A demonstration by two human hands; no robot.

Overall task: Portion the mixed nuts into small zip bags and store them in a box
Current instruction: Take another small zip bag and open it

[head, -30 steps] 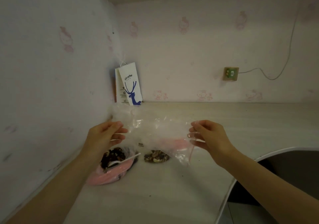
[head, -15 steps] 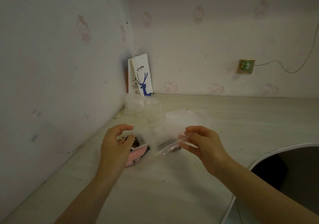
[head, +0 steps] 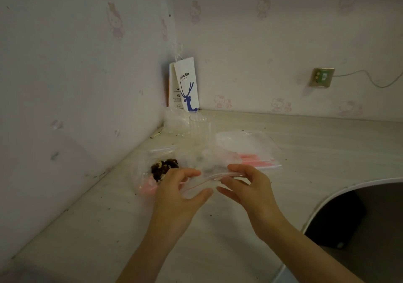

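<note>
Both hands hold a small clear zip bag (head: 209, 169) with a red zip strip, low over the pale table (head: 109, 228). My left hand (head: 176, 191) grips its left end between thumb and fingers. My right hand (head: 246, 184) pinches the zip edge at the right end. Just behind my left hand lies a bag of mixed nuts (head: 163, 168), dark and lumpy, with pink plastic beneath it. A stack of unused zip bags (head: 250, 149) with pink strips lies to the right of the held bag.
A clear plastic cup (head: 199, 130) and crumpled clear plastic (head: 175, 121) stand near the corner. A white paper coffee bag (head: 186, 84) with a blue deer leans in the corner. The table edge curves round a dark cut-out (head: 359, 228) at the right. Crumbs dot the table.
The zip bag has come down from in front of me to just above the table, and my hands have drawn closer together on it. The view has tilted downward.
</note>
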